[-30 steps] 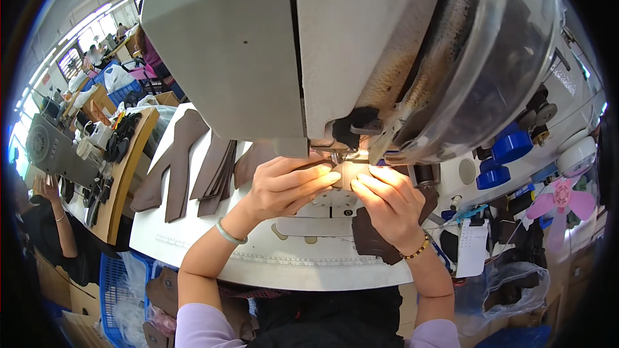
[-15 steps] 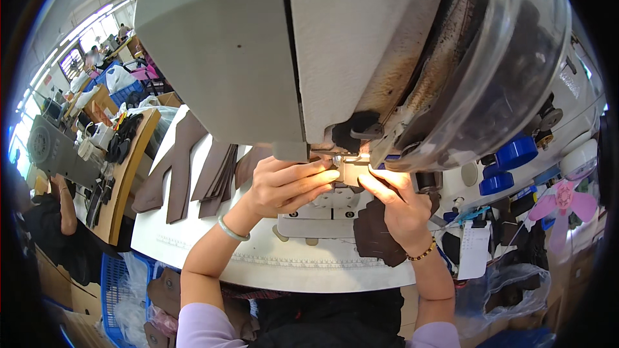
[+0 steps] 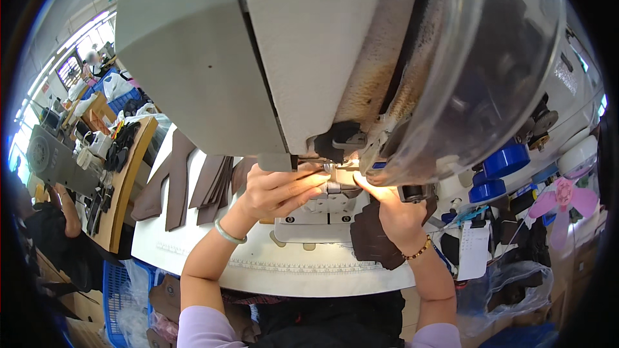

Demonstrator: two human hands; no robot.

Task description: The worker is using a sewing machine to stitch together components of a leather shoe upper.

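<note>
Dark brown leather piece (image 3: pixel 377 238) lies on the white machine table (image 3: pixel 213 264), just right of the metal needle plate (image 3: pixel 322 216) of the sewing machine (image 3: pixel 309 58), its upper edge running up under the person's right hand toward the brightly lit needle area. Head view, the only one supplied: the machine's grey-white head fills the upper half of the frame and hides part of the stitching point. Left hand (image 3: pixel 274 190) comes in from the lower left, a pale bangle (image 3: pixel 229 233) on its wrist; its fingers are stretched forward and pressed together, tips at the presser foot (image 3: pixel 332 187), apparently pinching or pressing the work there, though whether anything is clamped between them cannot be told. Right hand (image 3: pixel 393 209) rests on top of the leather piece, a beaded bracelet (image 3: pixel 419 249) at its wrist; its fingers reach to the lit spot beside the foot, extended and flat on the material rather than curled around it, the fingertips washed out by the lamp glare. Both hands sit close together, nearly meeting at the needle. To the left on the same table, well apart from the hands, lie several long brown leather strips (image 3: pixel 193 183), fanned out. To the right stand blue thread spools (image 3: pixel 500 167) and a small pink fan (image 3: pixel 564 200). Another person (image 3: pixel 45 232) in dark clothing works at a bench on the far left.
</note>
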